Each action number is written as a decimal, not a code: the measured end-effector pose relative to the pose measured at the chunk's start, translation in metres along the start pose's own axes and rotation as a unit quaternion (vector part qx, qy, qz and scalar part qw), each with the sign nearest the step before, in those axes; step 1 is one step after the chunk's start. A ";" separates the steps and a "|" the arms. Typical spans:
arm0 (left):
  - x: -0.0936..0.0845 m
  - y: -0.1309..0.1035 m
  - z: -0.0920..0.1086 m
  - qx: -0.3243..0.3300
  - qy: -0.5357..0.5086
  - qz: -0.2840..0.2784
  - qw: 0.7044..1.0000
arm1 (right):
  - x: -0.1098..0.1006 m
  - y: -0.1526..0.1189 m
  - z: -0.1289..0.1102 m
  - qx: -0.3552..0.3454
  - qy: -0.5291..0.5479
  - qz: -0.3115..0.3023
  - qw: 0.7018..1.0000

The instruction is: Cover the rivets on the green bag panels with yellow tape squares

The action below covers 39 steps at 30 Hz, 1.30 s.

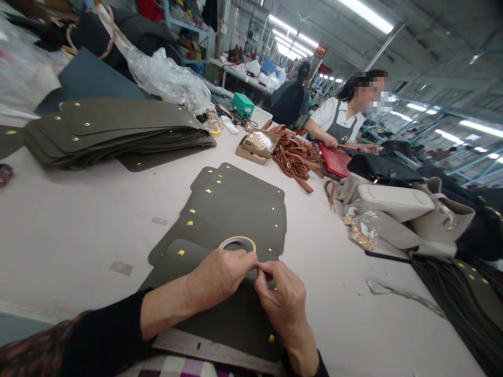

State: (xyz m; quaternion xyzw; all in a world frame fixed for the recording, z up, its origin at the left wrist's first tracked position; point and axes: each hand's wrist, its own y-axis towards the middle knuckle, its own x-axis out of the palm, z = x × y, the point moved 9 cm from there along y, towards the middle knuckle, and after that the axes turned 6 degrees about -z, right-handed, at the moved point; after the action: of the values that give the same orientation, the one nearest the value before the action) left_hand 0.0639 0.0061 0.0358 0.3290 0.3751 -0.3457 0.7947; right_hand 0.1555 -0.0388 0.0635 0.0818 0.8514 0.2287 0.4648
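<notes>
My left hand [223,275] is closed, its fingers against a roll of yellow tape [237,239] that stands up just behind them. Thumb and forefinger of my right hand [285,293] are pinched together, touching the left fingertips. Whatever sits in that pinch is too small to make out. Both hands are above a dark olive panel [231,317] at the table's near edge, with a bit of yellow tape near its lower right corner. Farther back, overlapping olive panels [247,209] carry yellow tape bits on the left and small metal studs on the right.
A stack of olive panels [129,123] lies at the left rear. Brown straps [296,152] and a small cardboard box [251,154] are at the back. Beige bags [396,201] and bagged gold hardware [363,235] crowd the right. A co-worker [341,120] stands across the table.
</notes>
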 end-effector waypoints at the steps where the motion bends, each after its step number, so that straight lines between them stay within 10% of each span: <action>1: -0.002 0.001 0.002 0.008 0.015 0.009 1.000 | 0.001 0.000 0.008 0.052 0.041 -0.005 0.998; 9: 0.007 0.002 0.012 0.051 0.077 0.031 0.995 | 0.026 -0.015 0.111 0.382 0.314 -0.032 0.869; 16: 0.034 0.005 -0.005 -0.006 0.146 -0.077 0.986 | 0.036 -0.007 0.136 0.370 0.257 -0.145 0.881; 31: 0.038 0.002 -0.008 0.000 0.111 -0.080 0.991 | 0.032 0.021 0.115 0.236 -0.069 -0.200 0.948; 39: 0.031 0.002 -0.008 -0.001 0.103 -0.053 0.993 | 0.015 0.014 0.132 0.249 0.020 -0.168 0.954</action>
State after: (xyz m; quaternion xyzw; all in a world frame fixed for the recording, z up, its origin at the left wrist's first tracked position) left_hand 0.0773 0.0044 0.0066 0.3415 0.4719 -0.3515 0.7329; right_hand 0.2551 0.0203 -0.0023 0.0461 0.8917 -0.0701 0.4447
